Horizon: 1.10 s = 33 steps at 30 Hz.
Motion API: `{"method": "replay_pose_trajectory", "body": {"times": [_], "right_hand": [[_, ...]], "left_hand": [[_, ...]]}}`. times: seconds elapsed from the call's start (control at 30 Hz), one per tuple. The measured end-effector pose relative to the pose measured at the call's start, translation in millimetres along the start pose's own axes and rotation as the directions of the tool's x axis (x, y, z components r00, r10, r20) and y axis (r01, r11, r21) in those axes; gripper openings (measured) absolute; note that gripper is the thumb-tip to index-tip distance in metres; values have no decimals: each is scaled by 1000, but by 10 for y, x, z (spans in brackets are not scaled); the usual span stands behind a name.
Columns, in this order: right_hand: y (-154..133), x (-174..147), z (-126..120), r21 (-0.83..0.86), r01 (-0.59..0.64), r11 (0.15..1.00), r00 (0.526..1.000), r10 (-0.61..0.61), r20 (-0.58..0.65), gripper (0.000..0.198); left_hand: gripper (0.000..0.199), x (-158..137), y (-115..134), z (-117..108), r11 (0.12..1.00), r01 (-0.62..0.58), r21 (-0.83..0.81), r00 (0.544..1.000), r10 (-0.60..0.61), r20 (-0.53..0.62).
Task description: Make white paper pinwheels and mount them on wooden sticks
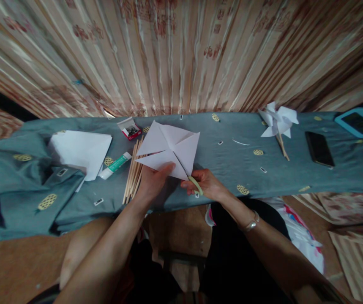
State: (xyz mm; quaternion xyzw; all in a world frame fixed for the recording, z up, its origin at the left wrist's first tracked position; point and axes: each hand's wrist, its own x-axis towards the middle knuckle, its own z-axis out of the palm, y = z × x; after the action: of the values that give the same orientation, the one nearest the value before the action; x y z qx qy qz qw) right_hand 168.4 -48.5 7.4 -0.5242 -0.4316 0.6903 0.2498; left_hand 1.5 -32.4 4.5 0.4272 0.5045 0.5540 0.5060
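A square sheet of white paper with slits running from its corners toward the middle is held up over the cloth. My left hand pinches its near left part, thumb on top. My right hand is closed on scissors with a pale yellow-green handle; their blades lie along the slit at the paper's near right corner. Under and left of the sheet lies a bundle of thin wooden sticks, partly hidden by the paper and my left hand.
Left on the blue-green cloth are white paper sheets, a glue tube and an open red box of small dark pieces. To the right lie a paper pinwheel on a stick, a black phone and a blue-framed tablet. A curtain hangs behind.
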Motion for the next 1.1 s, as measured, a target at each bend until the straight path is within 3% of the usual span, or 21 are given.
{"method": "replay_pose_trajectory", "body": {"times": [0.2,0.4,0.47,0.57,0.73,0.83,0.93,1.1], "right_hand": [[21,-13,-18,-32,24,999,998,-22,55,54],[34,-116,-250,-269,61,961,993,-32,112,53],[26,-179,-397,-457,86,885,996,-72,48,51],[10,-280,-626,-717,47,695,974,-192,-122,50],[3,-351,-856,-892,-207,401,833,-405,-376,47],[26,-319,-894,-903,-312,295,792,-444,-419,50],[48,-279,-894,-913,-342,221,790,-459,-407,58],[34,-266,-866,-913,-375,160,788,-464,-405,36]], "left_hand": [[48,9,-1,-9,1000,-5,-2,1000,5,-14],[39,81,-38,-12,997,-19,-76,999,15,-46],[40,109,-76,-6,989,0,-149,999,-8,-50],[46,137,-155,16,981,13,-192,998,-23,-50],[41,109,-275,89,994,62,-86,998,-63,-6],[37,70,-329,133,994,101,-42,994,-99,52],[39,46,-359,156,988,149,26,983,-151,107],[45,51,-328,62,981,131,140,967,-158,200]]}}
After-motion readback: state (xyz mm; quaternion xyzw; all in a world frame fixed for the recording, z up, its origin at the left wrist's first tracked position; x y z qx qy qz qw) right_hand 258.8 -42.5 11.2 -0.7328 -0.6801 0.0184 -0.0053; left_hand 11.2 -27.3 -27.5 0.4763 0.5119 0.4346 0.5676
